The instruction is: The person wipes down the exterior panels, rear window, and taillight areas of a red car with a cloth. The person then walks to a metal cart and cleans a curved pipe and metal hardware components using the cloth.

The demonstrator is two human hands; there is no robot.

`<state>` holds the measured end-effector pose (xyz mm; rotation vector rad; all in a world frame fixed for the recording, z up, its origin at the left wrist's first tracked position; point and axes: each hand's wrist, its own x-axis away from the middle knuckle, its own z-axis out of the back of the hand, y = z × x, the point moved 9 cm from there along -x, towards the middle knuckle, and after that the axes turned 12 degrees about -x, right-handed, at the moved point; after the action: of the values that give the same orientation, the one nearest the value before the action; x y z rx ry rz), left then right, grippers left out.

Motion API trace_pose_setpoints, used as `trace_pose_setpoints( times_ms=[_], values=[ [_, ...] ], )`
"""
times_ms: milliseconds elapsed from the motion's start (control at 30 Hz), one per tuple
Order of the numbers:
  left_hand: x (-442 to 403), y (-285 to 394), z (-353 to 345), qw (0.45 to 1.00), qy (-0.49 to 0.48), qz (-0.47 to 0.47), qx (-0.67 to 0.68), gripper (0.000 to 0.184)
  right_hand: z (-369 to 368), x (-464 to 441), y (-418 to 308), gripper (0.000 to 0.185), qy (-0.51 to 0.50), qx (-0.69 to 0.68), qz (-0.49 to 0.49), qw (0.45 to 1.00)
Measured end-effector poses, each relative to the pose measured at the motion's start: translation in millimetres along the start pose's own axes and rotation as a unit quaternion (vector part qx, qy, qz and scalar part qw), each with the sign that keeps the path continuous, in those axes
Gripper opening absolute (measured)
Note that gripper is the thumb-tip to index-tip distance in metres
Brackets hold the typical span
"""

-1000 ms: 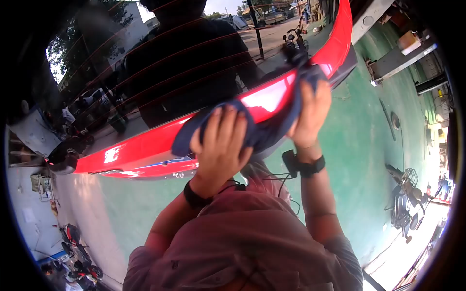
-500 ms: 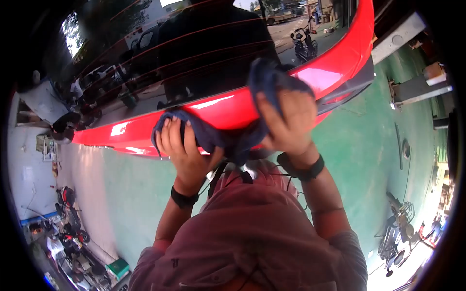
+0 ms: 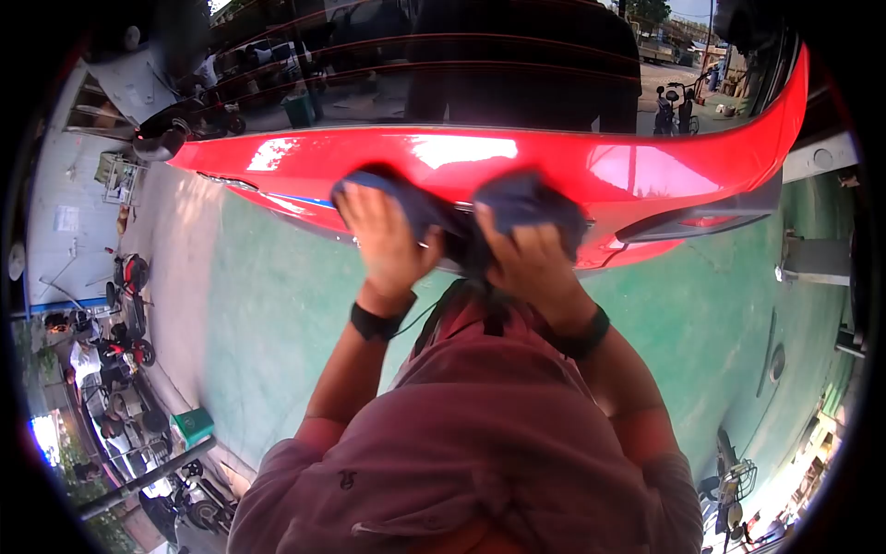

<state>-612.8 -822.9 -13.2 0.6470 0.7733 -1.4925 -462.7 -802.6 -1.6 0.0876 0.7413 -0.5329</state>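
A dark blue cloth [image 3: 531, 201] is bunched under both of my hands against the red rear panel [image 3: 369, 152] of a car. My left hand [image 3: 380, 238] presses part of it to the panel's lower edge, its fingers laid over the fabric and its thumb to the side. My right hand [image 3: 540, 272] grips another bunch to the right, fingers bent over it. Dark fabric shows between the hands; whether it is one cloth or two I cannot tell. Above the panel is the car's dark rear window [image 3: 526, 83], full of reflections.
Below the car spreads a green floor [image 3: 268, 323]. Motorcycles [image 3: 129, 342] and a green box [image 3: 192, 425] stand at the left, near a white wall [image 3: 65, 231]. At the right are a grey lift arm [image 3: 817, 258] and a wheeled frame [image 3: 734, 485].
My right hand has come down from the panel's upper part with the cloth, and my left hand has shifted slightly up and right. The view has tilted, so the car appears lower and further right.
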Motion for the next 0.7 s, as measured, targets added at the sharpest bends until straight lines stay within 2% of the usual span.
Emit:
trace_pose_setpoints(
  times_ms=[67,133,200,267,333,367,433,500,567,633,667,700],
  values=[
    [-23,-55,17,0.988,-0.003,0.139,0.069,0.072,-4,-51,-23,0.052,0.006,-0.062,0.021,0.998],
    [-26,-95,17,0.971,0.007,0.223,0.090,0.070,-9,-83,-43,0.053,0.053,-0.087,0.025,0.995],
    [-23,-110,10,0.963,0.032,0.253,0.088,0.080,-18,-97,-57,0.047,0.054,-0.101,0.057,0.992],
    [-12,-108,-5,0.963,0.042,0.260,0.048,0.085,-21,-87,-56,0.044,0.048,-0.018,0.094,0.994],
    [0,-88,-14,0.971,0.054,0.204,0.116,0.087,-19,-71,-45,0.046,0.022,0.041,0.107,0.993],
    [1,-70,-16,0.968,0.058,0.182,0.165,0.089,-10,-57,-29,0.049,0.016,0.017,0.059,0.998],
    [-13,-10,-6,0.995,0.039,0.040,0.085,0.080,8,-20,5,0.054,0.037,0.047,-0.024,0.998],
    [-35,41,5,0.993,-0.046,-0.030,0.104,0.066,24,16,29,0.059,0.079,0.099,-0.098,0.987],
    [-50,84,14,0.970,-0.128,-0.140,0.154,0.057,28,36,41,0.064,0.129,0.071,-0.158,0.976],
    [-48,100,10,0.962,-0.092,-0.202,0.161,0.054,24,60,49,0.067,0.201,0.023,-0.203,0.958],
    [-45,107,8,0.954,-0.073,-0.236,0.167,0.052,9,69,47,0.070,0.170,0.032,-0.205,0.963],
    [-43,100,5,0.962,-0.067,-0.213,0.156,0.052,1,73,44,0.070,0.158,0.038,-0.194,0.967]
  ],
)
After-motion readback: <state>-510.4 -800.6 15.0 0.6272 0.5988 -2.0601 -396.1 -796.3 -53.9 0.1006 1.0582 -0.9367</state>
